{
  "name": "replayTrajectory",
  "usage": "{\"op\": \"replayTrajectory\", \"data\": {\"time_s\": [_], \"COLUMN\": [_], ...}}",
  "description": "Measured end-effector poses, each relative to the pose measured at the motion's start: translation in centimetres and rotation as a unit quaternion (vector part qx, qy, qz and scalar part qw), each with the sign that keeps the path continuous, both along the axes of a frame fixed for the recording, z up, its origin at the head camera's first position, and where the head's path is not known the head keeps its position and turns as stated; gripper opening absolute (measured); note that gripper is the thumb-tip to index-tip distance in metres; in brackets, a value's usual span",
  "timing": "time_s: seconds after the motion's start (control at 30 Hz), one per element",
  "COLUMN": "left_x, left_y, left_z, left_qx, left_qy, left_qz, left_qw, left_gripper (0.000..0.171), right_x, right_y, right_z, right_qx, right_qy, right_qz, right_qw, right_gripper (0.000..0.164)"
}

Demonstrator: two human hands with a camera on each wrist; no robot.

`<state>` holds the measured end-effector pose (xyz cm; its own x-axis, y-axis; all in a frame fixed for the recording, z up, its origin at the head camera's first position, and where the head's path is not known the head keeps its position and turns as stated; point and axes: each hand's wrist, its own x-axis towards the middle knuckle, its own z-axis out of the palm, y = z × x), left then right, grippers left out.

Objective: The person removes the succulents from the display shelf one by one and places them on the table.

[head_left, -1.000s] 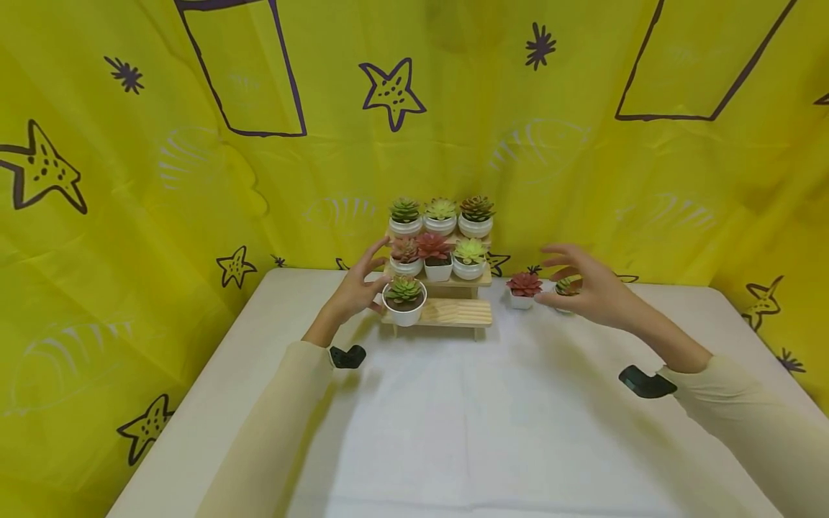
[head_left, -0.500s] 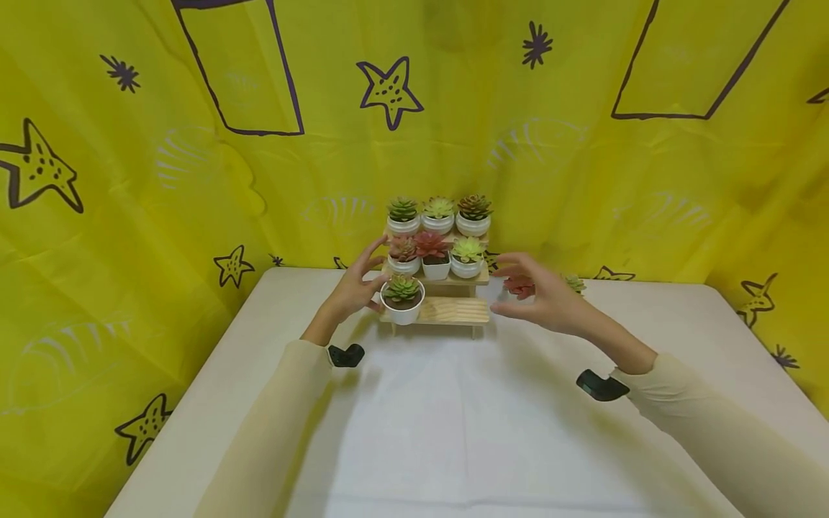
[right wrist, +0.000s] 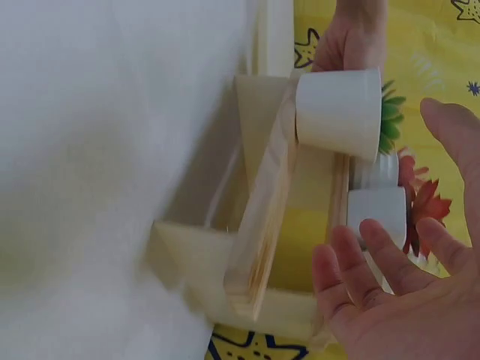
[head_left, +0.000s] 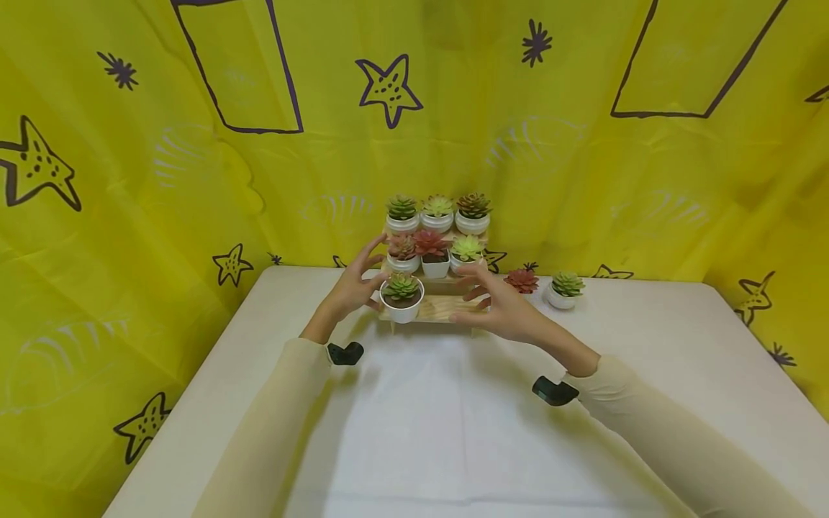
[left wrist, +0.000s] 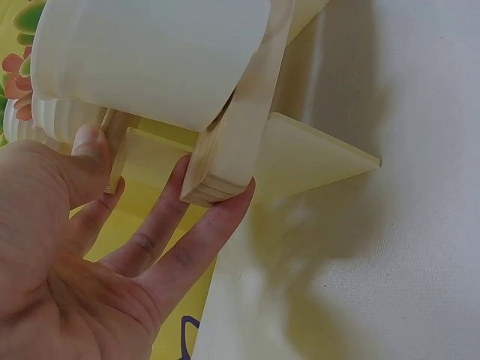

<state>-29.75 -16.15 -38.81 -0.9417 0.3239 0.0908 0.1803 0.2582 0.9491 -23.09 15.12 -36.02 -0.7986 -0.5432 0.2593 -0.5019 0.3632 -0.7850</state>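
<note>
A small tiered wooden stand (head_left: pixel 435 308) holds several artificial potted succulents. On its lowest step, at the left end, sits a green succulent in a white pot (head_left: pixel 403 309). My left hand (head_left: pixel 350 293) is at the stand's left side; in the left wrist view its fingertips touch the ends of the steps (left wrist: pixel 229 161), fingers fairly straight. My right hand (head_left: pixel 508 309) is spread by the right end of the lowest step, holding nothing. In the right wrist view its fingers lie near the square white pot (right wrist: pixel 377 214) of a red succulent on the middle step.
To the right of the stand, a red succulent (head_left: pixel 522 280) is partly hidden by my right hand. A green succulent in a round white pot (head_left: pixel 562 293) stands beyond it. A white cloth (head_left: pixel 414 432) covers the table; a yellow patterned curtain (head_left: pixel 453 151) hangs close behind.
My right hand has moved left, from beside the loose succulents to the right end of the stand, uncovering the green one. My left hand has stayed at the stand's left side.
</note>
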Motion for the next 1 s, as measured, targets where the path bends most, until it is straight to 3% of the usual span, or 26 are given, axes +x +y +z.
{"op": "replayTrajectory", "data": {"time_s": [0.33,0.77,1.0], "left_x": [-0.2,-0.2,-0.2], "left_y": [0.2,0.1,0.1], "left_z": [-0.1,-0.1,-0.1], "left_qx": [-0.005,-0.010,-0.009], "left_qy": [-0.006,-0.005,-0.003], "left_qz": [0.015,0.017,0.012], "left_qw": [0.9999,0.9998,0.9999], "left_gripper": [0.076,0.076,0.076], "right_x": [0.0,-0.6,-0.9], "right_y": [-2.9,-5.8,-6.7], "right_z": [-0.9,-1.7,-1.9], "right_qx": [-0.023,-0.034,-0.009], "right_qy": [-0.041,-0.040,-0.050], "right_qz": [-0.007,-0.018,-0.045], "right_qw": [0.999,0.998,0.998], "right_gripper": [0.077,0.078,0.079]}}
